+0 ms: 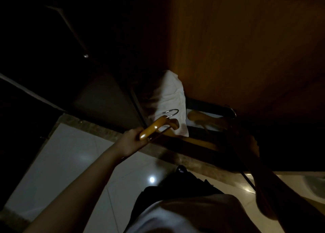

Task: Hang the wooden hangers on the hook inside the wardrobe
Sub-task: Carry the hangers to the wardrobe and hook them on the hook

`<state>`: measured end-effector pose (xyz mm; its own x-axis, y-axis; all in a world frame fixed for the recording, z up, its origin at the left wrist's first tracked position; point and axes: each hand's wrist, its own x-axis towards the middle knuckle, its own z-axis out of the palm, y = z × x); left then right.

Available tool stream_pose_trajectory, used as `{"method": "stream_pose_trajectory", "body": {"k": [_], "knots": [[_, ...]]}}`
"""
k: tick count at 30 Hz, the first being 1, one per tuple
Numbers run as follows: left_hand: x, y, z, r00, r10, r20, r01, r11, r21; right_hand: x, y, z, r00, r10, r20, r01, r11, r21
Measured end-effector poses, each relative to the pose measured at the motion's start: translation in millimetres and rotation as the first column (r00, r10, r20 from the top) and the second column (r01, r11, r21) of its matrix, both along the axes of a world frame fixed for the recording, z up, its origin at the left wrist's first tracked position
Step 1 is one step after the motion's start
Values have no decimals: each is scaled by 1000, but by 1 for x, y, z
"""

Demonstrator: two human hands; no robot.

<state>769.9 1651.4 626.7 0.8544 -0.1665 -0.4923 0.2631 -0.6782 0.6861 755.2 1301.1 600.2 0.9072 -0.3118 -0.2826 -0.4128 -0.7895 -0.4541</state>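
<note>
Closest of all is the person's white shirt [177, 215], with dark shorts [175, 185] just beyond it, seen from above in a very dim room. Off to the left the pale tiled floor [61, 162] catches a spot of light, and a mottled stone sill [105, 129] runs across it at the foot of the wardrobe [109, 99]. The left forearm stretches up from the lower left corner over those tiles. The left hand [131, 139] has its fingers curled round one end of a hanger [154, 127], a light varnished wooden one, gripping it firmly. The hanger is held up at the wardrobe's opening, just above the sill, tilted so it rises away to the right. Its steel hook [171, 112] curves open at the top and shows against a white cloth [170, 97] bunched inside the wardrobe behind it. Just right of the cloth, low inside the wardrobe, a second hanger [202, 117] lies in shadow, with a glint of bent metal [233, 112] at its far end. Further right the right hand [249, 144] reaches toward that spot, but it is so dark that I cannot tell whether it holds anything or how its fingers lie. Above it, the brown wooden door [246, 47] fills the upper right.
</note>
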Motion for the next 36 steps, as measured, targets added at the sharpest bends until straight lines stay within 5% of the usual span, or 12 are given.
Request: {"method": "stream_pose_trajectory", "body": {"k": [6,8,11,14,19,31,36], "knots": [[55,-30,19,973,-200,116,161,946,282,41,-18,10,997,-78,-5,78,994,-77],[67,-40,29,966,-214,148,166,944,284,49,-28,7,991,-46,128,50,998,-24],[85,-49,49,935,-290,202,252,948,196,58,-24,53,913,-181,365,116,974,193],[97,-53,72,902,-348,258,349,936,40,61,-14,98,945,-182,272,126,970,210],[113,-62,121,899,-343,271,395,903,-168,61,-18,153,907,-128,401,46,977,208],[119,-65,260,808,-331,487,505,815,-284,65,1,295,777,57,627,-33,998,-51],[122,-73,316,724,-278,631,519,823,-233,65,2,354,650,190,736,-44,976,-213]]}}
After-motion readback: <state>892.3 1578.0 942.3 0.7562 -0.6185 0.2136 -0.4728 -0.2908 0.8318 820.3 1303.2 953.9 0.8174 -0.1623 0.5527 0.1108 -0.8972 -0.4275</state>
